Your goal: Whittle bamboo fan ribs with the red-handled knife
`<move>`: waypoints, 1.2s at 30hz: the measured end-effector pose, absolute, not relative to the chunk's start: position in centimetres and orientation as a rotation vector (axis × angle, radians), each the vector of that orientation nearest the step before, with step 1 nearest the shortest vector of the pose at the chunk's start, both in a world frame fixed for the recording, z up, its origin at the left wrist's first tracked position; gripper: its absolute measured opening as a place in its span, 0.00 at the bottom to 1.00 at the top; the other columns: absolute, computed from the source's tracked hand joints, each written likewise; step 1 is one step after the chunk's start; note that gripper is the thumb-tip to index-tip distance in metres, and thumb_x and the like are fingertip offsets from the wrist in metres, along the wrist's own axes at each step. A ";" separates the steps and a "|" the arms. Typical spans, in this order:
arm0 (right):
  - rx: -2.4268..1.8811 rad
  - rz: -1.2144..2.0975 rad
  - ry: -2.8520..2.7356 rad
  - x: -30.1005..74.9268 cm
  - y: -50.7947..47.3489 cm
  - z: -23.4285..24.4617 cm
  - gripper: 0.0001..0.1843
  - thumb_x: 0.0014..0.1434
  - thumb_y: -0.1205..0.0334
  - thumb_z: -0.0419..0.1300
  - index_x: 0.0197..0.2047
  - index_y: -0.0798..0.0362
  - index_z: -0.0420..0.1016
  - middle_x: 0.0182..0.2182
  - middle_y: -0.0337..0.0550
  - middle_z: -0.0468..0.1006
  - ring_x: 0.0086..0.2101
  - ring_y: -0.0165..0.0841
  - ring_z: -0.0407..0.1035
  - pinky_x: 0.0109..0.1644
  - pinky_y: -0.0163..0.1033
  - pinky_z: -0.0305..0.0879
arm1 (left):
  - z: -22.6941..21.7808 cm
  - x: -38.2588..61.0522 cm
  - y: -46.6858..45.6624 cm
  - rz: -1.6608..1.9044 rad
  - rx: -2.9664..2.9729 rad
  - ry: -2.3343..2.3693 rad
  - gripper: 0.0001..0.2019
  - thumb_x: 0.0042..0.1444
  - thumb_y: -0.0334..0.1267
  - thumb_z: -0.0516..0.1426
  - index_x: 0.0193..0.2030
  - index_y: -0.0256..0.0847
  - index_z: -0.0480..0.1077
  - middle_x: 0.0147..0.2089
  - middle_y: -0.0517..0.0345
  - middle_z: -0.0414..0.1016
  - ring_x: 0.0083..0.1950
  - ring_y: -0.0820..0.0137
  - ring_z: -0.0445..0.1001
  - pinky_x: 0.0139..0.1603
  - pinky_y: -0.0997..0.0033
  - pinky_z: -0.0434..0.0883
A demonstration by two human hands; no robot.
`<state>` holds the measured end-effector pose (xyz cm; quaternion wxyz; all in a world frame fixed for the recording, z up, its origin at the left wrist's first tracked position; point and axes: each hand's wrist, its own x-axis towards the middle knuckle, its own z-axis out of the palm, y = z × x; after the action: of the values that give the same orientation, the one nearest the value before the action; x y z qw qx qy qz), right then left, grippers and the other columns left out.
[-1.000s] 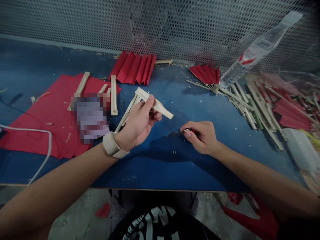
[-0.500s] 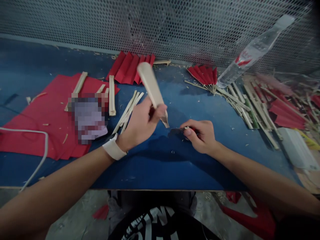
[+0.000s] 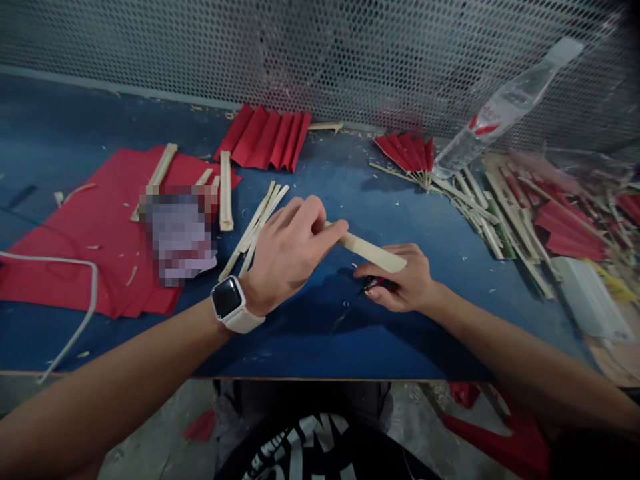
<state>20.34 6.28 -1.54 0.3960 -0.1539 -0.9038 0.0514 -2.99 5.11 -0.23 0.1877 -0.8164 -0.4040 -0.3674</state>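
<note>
My left hand [image 3: 293, 250] is closed round one end of a pale bamboo slat [image 3: 373, 252], which points right and lies over my right hand. A white smartwatch [image 3: 231, 303] sits on that wrist. My right hand [image 3: 403, 280] is closed on a small knife with a red handle [image 3: 373, 285], its dark tip poking out to the left just above the blue table [image 3: 310, 333]. A bundle of thin bamboo sticks [image 3: 257, 223] lies on the table just left of my left hand.
Red paper sheets [image 3: 95, 240] with bamboo slats on them lie at the left, a pleated red fan paper [image 3: 267, 137] at the back. Half-made red fans and bamboo ribs [image 3: 500, 200] pile up at the right beside a clear bottle [image 3: 505, 107]. A mesh wall stands behind.
My left hand has turned palm down and swung the slat from upright to lying flat, pointing right across my right hand. My right hand stayed in place with the knife.
</note>
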 end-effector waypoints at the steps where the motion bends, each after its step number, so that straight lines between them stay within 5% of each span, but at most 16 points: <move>1: -0.411 0.139 -2.296 20.3 6.2 -1.5 0.23 0.76 0.45 0.51 0.38 0.49 0.78 0.19 0.34 0.75 0.18 0.27 0.65 0.26 0.36 0.61 | -0.2 -3.0 5.1 -1.035 -2.297 -1.154 0.07 0.72 0.34 0.55 0.43 0.43 0.75 0.39 0.53 0.71 0.39 0.65 0.70 0.38 0.64 0.67; 4: -0.453 0.222 -2.293 20.1 6.2 -1.4 0.24 0.77 0.45 0.50 0.37 0.50 0.78 0.21 0.36 0.76 0.19 0.26 0.66 0.26 0.35 0.61 | 0.1 -2.7 5.1 -1.117 -2.439 -1.243 0.07 0.71 0.33 0.52 0.40 0.41 0.70 0.45 0.49 0.73 0.43 0.62 0.72 0.45 0.59 0.71; 9: -0.552 0.317 -2.253 20.1 6.1 -1.2 0.19 0.76 0.50 0.53 0.38 0.50 0.77 0.23 0.36 0.79 0.21 0.26 0.70 0.28 0.33 0.64 | 0.1 -1.9 4.6 -1.425 -2.901 -1.698 0.09 0.74 0.38 0.48 0.40 0.43 0.62 0.30 0.64 0.66 0.27 0.72 0.66 0.31 0.69 0.65; 13: -0.746 0.414 -2.224 20.2 6.1 -1.1 0.17 0.75 0.53 0.55 0.37 0.51 0.77 0.19 0.32 0.72 0.18 0.25 0.64 0.25 0.33 0.58 | -0.2 -1.5 4.2 -1.720 -3.045 -1.969 0.11 0.73 0.43 0.51 0.39 0.42 0.64 0.28 0.65 0.63 0.27 0.73 0.62 0.30 0.70 0.62; 17: -0.984 0.608 -2.040 20.3 6.1 -1.4 0.21 0.76 0.47 0.53 0.37 0.51 0.76 0.19 0.33 0.68 0.18 0.26 0.60 0.24 0.36 0.56 | -0.7 -1.5 4.3 -2.075 -2.971 -2.118 0.12 0.75 0.44 0.48 0.41 0.43 0.65 0.29 0.64 0.59 0.26 0.75 0.57 0.26 0.72 0.58; 24: -1.036 1.152 -1.584 19.9 7.1 -1.4 0.26 0.71 0.35 0.56 0.35 0.49 0.72 0.17 0.31 0.64 0.15 0.25 0.56 0.16 0.34 0.52 | -1.0 -1.6 5.0 -2.041 -2.856 -2.124 0.13 0.72 0.45 0.56 0.38 0.44 0.60 0.29 0.67 0.56 0.24 0.77 0.63 0.23 0.74 0.61; 33: -0.929 1.395 -1.703 20.8 7.8 -0.5 0.27 0.69 0.33 0.57 0.37 0.50 0.72 0.16 0.27 0.61 0.13 0.24 0.53 0.15 0.34 0.51 | -0.7 -1.5 5.1 -2.205 -2.910 -2.061 0.14 0.72 0.49 0.57 0.40 0.44 0.61 0.29 0.68 0.69 0.18 0.81 0.60 0.17 0.77 0.58; 36: -0.923 1.196 -1.837 20.9 7.6 -0.1 0.27 0.70 0.33 0.56 0.37 0.50 0.71 0.17 0.27 0.61 0.15 0.24 0.54 0.19 0.34 0.53 | -0.5 -1.4 5.0 -2.306 -2.918 -2.040 0.15 0.71 0.52 0.57 0.41 0.44 0.61 0.29 0.69 0.68 0.17 0.82 0.61 0.15 0.79 0.57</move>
<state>20.94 7.64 -0.11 0.3723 -0.3601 -0.7169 0.4666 -1.44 4.96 -0.50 -0.5229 -0.5863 -0.4099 -0.4634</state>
